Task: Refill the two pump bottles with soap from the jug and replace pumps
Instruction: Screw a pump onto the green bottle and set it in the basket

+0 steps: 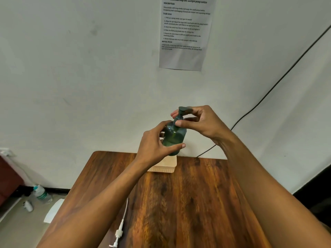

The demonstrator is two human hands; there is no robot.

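Observation:
A dark green pump bottle is held up in the air above the far end of the wooden table. My left hand wraps around the bottle's body from the left. My right hand pinches the green pump head and collar on top of the bottle. A loose white pump with its long tube lies on the table near the front left edge. The jug is not in view.
A cream plastic basket stands at the table's far edge, partly hidden behind my left hand. A black cable runs down the wall. A printed sheet hangs on the wall. A water bottle lies on the floor at left.

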